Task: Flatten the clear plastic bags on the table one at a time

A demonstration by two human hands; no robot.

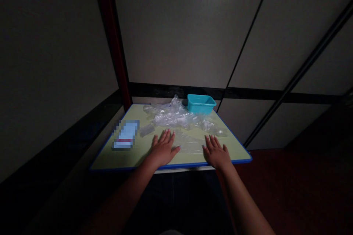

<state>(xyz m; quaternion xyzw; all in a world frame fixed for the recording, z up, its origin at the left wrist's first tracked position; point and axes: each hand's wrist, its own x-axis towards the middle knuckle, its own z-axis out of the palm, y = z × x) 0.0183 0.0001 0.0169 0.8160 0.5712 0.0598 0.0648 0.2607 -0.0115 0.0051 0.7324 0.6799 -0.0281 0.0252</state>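
Observation:
Between my hands, a clear plastic bag (191, 146) lies flat on the pale yellow tabletop (107, 162). My left hand (163, 149) rests palm down at the bag's left side, fingers spread. On the other side my right hand (216, 153) is also palm down with its fingers apart, by the bag's right edge. Neither hand holds anything. Just beyond them spreads a crumpled heap of clear plastic bags (176, 116). A small folded piece of clear plastic (147, 130) lies up and left of my left hand.
A turquoise plastic basket (201, 104) stands at the table's back right. On the left lies a blurred-out rectangular thing, apparently a phone (126, 135). Blue trim (176, 166) edges the table. Grey panels (182, 33) rise behind it, and the dark red floor (275, 180) shows at right.

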